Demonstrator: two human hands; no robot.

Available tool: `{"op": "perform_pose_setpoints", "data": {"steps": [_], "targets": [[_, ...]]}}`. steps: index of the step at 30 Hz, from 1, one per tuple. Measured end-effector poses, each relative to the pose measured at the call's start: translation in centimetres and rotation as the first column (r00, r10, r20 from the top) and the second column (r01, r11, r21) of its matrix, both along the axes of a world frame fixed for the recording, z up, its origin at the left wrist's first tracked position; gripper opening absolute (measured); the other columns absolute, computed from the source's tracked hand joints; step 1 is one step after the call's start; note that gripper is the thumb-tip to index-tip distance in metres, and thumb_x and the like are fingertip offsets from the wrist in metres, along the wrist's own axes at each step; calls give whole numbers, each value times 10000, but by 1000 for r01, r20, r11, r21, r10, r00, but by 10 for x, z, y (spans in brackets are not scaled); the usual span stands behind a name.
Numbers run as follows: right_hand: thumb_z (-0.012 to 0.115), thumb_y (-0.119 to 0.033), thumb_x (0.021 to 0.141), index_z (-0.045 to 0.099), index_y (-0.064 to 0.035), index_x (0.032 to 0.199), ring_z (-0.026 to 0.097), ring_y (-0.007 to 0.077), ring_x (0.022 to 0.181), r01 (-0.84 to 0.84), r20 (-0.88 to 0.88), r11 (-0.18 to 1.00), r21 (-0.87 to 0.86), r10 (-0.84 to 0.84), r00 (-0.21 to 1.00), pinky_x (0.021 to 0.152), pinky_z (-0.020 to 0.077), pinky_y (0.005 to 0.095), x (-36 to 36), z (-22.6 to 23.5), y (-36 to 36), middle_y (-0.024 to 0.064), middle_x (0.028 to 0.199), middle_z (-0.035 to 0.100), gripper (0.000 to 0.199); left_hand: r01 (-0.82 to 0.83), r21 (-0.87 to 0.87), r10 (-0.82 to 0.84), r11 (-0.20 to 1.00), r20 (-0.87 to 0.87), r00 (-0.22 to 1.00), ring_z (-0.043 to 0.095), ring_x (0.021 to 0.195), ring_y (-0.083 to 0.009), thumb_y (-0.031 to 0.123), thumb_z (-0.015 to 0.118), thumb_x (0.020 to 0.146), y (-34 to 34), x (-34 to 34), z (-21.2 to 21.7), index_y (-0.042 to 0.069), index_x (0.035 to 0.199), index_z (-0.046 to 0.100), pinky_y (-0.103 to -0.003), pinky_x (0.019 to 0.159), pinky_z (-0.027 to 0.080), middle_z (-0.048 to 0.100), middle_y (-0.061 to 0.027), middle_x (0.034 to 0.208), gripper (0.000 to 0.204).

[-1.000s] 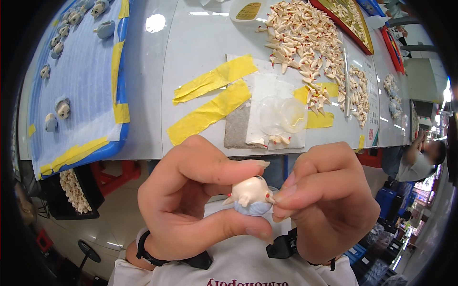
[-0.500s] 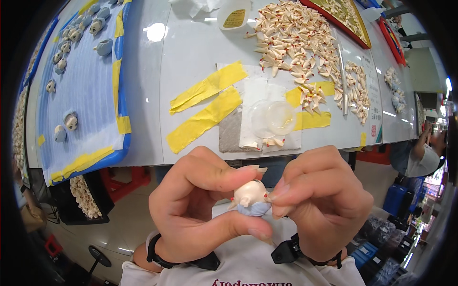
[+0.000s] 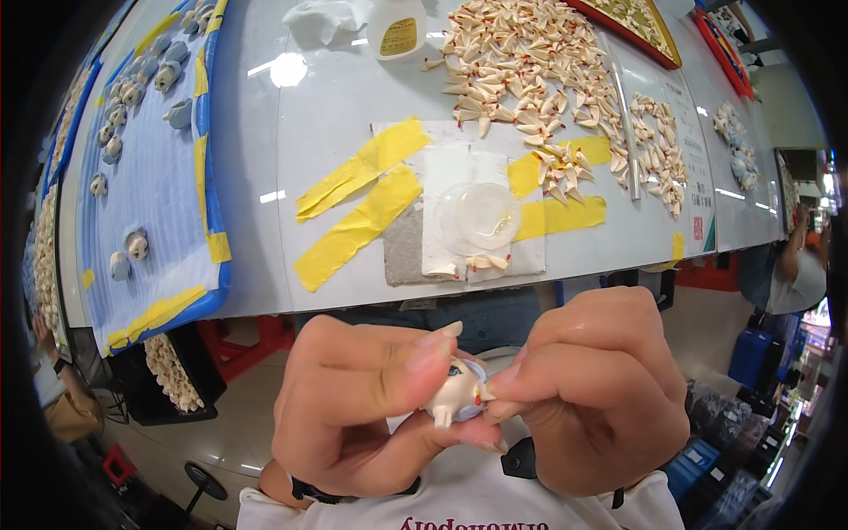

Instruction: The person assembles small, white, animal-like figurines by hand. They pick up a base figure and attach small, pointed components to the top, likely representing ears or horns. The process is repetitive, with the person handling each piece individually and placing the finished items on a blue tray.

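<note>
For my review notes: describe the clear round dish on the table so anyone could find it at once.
On the white table, find the pale sheet held down by yellow tape strips near the front edge. The clear round dish sits on that sheet. Unlike the cream pointed pieces heaped beyond it, it is transparent and circular.

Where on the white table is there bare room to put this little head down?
Bare white table lies between the blue mat and the yellow tape strips, running up toward the glue bottle. The right side is crowded: the pile of small pointed parts and the clear dish.
</note>
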State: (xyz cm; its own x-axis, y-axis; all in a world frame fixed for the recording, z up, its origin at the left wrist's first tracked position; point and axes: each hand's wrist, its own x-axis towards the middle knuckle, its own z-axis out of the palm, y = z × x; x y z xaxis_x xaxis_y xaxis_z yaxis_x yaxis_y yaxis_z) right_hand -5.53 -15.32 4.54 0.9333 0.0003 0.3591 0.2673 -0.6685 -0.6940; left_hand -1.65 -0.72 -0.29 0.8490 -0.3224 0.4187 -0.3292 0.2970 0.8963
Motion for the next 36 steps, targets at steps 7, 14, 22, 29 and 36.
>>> {"op": "perform_pose_setpoints", "data": {"steps": [7,14,22,29,36], "targets": [[659,38,621,588,-65,719,487,153,572,10,-5,999,45,-10,1000,535,380,250,-3,-1,0,43,669,547,159,129,108,-143,986,136,980,610,552,-226,-135,634,664,10,6,7,-38,1037,530,-316,584,514,616,-194,763,400],[685,21,544,599,-76,699,474,135,531,-30,144,998,-46,37,989,494,346,255,-1,0,-2,19,660,545,203,45,23,-46,999,58,997,600,555,-212,-131,668,628,0,3,7,-58,991,545,-279,568,509,602,-200,774,391],[649,-44,487,627,-60,672,461,143,521,-36,219,986,-164,72,973,456,328,271,3,5,1,26,649,542,186,7,36,-2,999,-125,992,603,666,-187,30,822,507,9,-6,4,-62,898,590,-236,585,490,596,-185,785,464],[632,-6,488,631,-57,679,478,148,527,-91,179,991,-98,107,978,465,349,271,3,0,-8,44,671,572,198,62,93,-39,994,-230,972,565,631,-169,24,822,500,10,-6,10,-52,883,591,-242,551,444,595,-149,785,454],[759,-241,639,609,17,940,594,200,739,-40,3,945,326,41,999,685,477,278,-4,-11,-19,108,814,609,424,-176,354,20,919,403,915,538,713,-202,139,774,615,2,9,4,21,975,499,-270,565,439,537,-128,861,468]]}}
